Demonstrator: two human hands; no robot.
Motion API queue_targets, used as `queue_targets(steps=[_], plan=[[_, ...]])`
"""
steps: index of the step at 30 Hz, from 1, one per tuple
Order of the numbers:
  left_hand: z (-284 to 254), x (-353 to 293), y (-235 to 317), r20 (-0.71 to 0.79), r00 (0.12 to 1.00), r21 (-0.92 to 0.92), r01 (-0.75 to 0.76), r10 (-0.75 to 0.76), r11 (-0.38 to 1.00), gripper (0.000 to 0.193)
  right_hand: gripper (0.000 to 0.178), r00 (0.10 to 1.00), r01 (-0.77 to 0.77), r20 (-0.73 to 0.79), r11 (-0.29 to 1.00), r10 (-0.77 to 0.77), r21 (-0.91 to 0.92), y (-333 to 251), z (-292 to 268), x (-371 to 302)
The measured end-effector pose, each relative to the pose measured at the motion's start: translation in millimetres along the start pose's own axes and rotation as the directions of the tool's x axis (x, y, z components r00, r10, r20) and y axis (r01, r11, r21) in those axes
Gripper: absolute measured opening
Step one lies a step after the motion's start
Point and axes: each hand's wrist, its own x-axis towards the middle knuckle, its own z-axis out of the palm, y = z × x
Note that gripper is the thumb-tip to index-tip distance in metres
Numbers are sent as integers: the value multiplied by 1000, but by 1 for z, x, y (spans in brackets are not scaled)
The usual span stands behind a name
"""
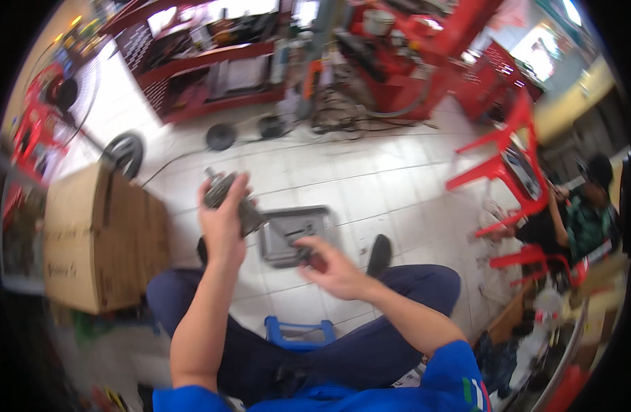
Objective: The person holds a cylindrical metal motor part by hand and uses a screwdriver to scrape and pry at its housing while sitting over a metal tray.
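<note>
My left hand (222, 220) is wrapped round a dirty grey metal machine part (250, 216) with a thin stub at its upper end. It is held up, left of a grey metal tray (322, 214) on the floor. Over the tray's near right side is my right hand (332, 268), its thumb and fingers closed on a small dark piece (303, 254); blur hides what kind it is. A few small dark parts (298, 233) lie in the tray.
A large cardboard box (95, 240) stands at my left. The blue stool (274, 333) is between my legs. Red tool shelving (212, 110) and cables (343, 123) lie ahead. To the right, a person (593, 206) sits by red plastic chairs (501, 172).
</note>
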Motion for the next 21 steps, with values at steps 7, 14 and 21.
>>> queue_targets(steps=[7, 14, 21], plan=[[2, -1, -20, 21, 994, 87, 105, -107, 991, 46, 34, 905, -329, 297, 944, 305, 33, -46, 1, -11], [9, -8, -14, 79, 996, 103, -55, 47, 993, 46, 34, 988, -146, -18, 977, 150, 157, -18, 1, -15], [3, -4, -31, 125, 987, 150, 85, -105, 985, 36, 24, 914, -348, 270, 926, 302, 144, -36, 14, -21]])
